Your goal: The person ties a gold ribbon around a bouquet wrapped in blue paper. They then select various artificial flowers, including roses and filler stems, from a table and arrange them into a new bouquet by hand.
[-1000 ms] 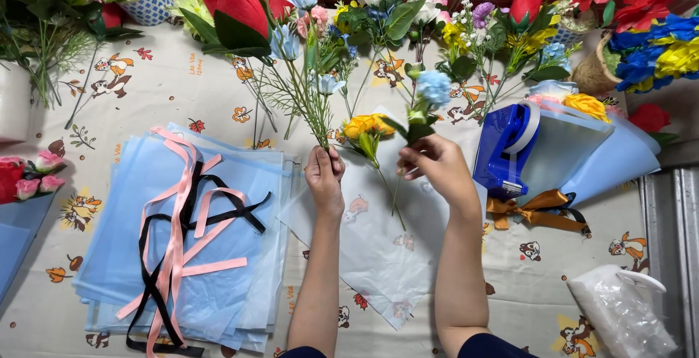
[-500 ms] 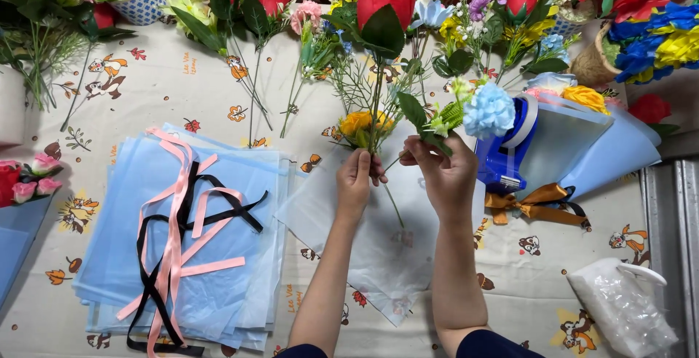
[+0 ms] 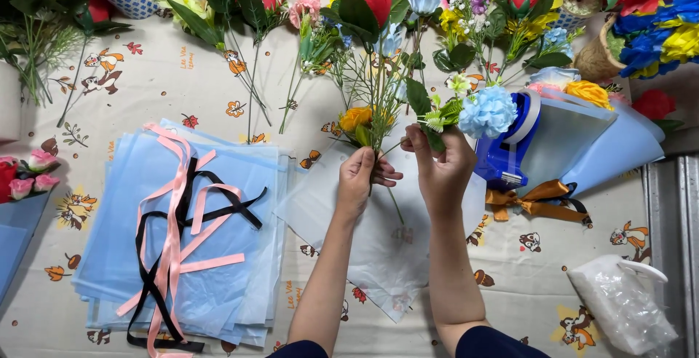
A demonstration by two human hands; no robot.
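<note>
Both hands (image 3: 404,168) grip the flower bunch (image 3: 386,103).

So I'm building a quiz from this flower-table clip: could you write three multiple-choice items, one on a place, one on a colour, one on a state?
1. Where do the ribbons lie?
A. on the stack of blue sheets
B. in the plastic bag
C. on the finished bouquet

2. What colour is its bow?
A. pink
B. golden brown
C. white

3. How is the left hand?
A. flat on the table
B. empty
C. closed around flower stems

A: pink and black strips cross the sheets.
B: it shows under the blue wrap.
C: fingers wrap the bunch.
</note>
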